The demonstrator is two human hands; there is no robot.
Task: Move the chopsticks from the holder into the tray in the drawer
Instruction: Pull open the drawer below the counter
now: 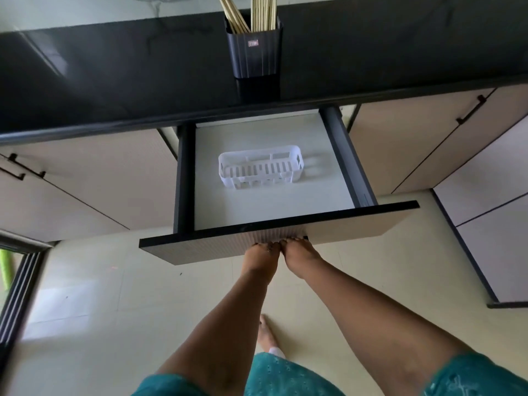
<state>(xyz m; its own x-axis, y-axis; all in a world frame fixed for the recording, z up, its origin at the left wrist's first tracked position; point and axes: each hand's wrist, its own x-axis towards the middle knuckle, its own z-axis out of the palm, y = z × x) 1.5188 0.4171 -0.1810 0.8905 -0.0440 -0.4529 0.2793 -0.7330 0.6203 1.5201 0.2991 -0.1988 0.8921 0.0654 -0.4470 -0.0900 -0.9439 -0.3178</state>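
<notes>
Several pale wooden chopsticks (258,12) stand upright in a black ribbed holder (255,52) on the black countertop (114,67). Below it a drawer (271,224) is pulled out. A white slotted plastic tray (258,167) sits empty on the drawer's light floor, near the middle. My left hand (261,254) and my right hand (300,255) are side by side at the centre of the drawer front. Their fingers curl onto its ribbed lower edge, and the fingertips are hidden against the panel.
Beige cabinet doors with black bar handles (471,110) flank the drawer on both sides. Black drawer rails (347,155) run along its sides. A dark door frame (23,281) stands at the lower left. My bare foot (267,332) is on the pale tiled floor.
</notes>
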